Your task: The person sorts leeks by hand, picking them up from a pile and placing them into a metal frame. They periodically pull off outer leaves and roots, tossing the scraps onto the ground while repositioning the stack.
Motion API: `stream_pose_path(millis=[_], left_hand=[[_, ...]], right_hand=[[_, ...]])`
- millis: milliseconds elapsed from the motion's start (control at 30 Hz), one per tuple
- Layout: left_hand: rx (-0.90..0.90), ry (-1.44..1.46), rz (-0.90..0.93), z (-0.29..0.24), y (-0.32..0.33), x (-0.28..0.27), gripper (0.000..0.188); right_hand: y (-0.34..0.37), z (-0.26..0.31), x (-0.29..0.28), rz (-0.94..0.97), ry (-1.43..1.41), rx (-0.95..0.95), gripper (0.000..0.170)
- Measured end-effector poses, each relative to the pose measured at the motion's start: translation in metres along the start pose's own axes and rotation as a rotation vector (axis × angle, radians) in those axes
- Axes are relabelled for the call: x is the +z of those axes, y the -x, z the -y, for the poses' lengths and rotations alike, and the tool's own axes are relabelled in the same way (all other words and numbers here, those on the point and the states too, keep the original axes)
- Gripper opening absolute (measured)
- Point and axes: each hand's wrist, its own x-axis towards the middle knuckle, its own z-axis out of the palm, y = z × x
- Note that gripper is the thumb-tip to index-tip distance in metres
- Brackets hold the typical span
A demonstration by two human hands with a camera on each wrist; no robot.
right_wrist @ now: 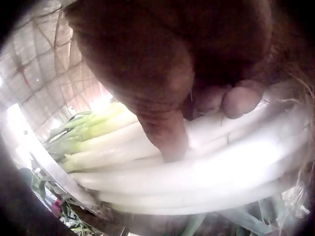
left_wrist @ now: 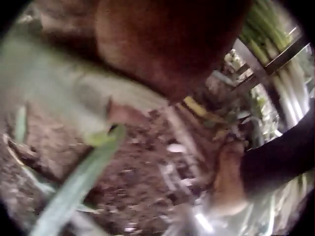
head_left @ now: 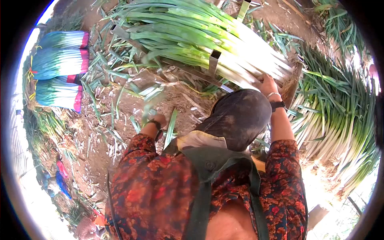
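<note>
A big pile of long green onions lies across a metal rack, white ends to the right. My right hand is at the near edge of their white stems. In the right wrist view its thumb presses on a white stem, and its other fingers are curled, tips against the stems. Low over the soil, my left hand holds a blurred pale green onion leaf. A fingertip shows at the leaf's lower edge; most of the fingers are hidden.
Tied bundles of green onions with red bands lie at the left. A loose heap of green onions is at the right. Upright metal posts stick up from the rack. A dark boot stands between my arms, and leaf scraps litter the soil.
</note>
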Motion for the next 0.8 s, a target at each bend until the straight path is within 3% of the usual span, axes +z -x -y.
stream_pose_path(millis=[100,133,167,233,300,333,400,433,467,500,533,567,600,633,700,800], left_hand=[[-0.108,-0.062,-0.037,0.038,0.022,0.009,0.041],[-0.157,0.109,-0.193,0.047,0.002,0.003,0.045],[-0.107,0.336,-0.378,0.019,0.011,-0.048,0.040],[0.081,0.057,-0.574,0.012,-0.028,-0.094,0.036],[-0.026,0.064,-0.892,-0.006,-0.071,-0.139,0.047],[-0.015,-0.173,-1.120,0.005,-0.116,-0.137,0.052],[-0.135,0.966,-1.238,-0.056,-0.082,-0.229,0.061],[-0.233,0.788,-1.288,-0.052,-0.094,-0.244,0.062],[-0.309,0.607,-1.327,-0.042,-0.108,-0.262,0.063],[-0.225,0.184,-1.231,-0.025,-0.119,-0.273,0.049],[-0.124,-0.234,-1.187,-0.009,-0.130,-0.284,0.039],[0.025,-0.211,-1.190,-0.004,-0.142,-0.287,0.032],[0.083,-0.309,-1.080,0.002,-0.156,-0.288,0.028],[0.066,-0.308,-0.809,0.035,-0.196,-0.289,0.029],[-0.015,-0.401,-0.471,0.024,-0.190,-0.319,0.034],[-0.043,-0.480,-0.351,0.012,-0.154,-0.368,0.042]], right_hand=[[-0.001,-0.002,0.003,0.000,0.001,0.001,0.041],[0.001,0.001,0.001,0.000,-0.002,0.008,0.041],[0.007,0.012,-0.008,0.025,-0.015,0.023,0.041],[0.005,0.006,-0.002,-0.006,-0.018,-0.005,0.042],[0.002,-0.003,0.007,-0.054,-0.004,-0.046,0.043],[0.000,-0.009,0.013,-0.084,0.009,-0.069,0.043],[0.000,-0.015,0.016,-0.140,-0.005,-0.105,0.044],[-0.004,-0.010,0.013,0.019,-0.064,0.064,0.040],[0.003,0.004,0.007,0.009,0.042,0.056,0.029],[-0.010,-0.022,0.030,0.109,0.510,-0.231,0.022],[-0.023,-0.048,0.052,0.070,0.956,-0.563,0.020],[0.000,-0.004,0.017,0.198,0.897,-0.343,0.022],[-0.013,-0.033,0.043,0.034,0.782,-0.424,0.021],[0.012,-0.003,0.016,-0.033,0.590,-0.237,0.019],[0.004,-0.013,0.019,-0.018,0.296,-0.185,0.026],[0.010,0.000,0.001,-0.012,-0.041,0.020,0.039]])
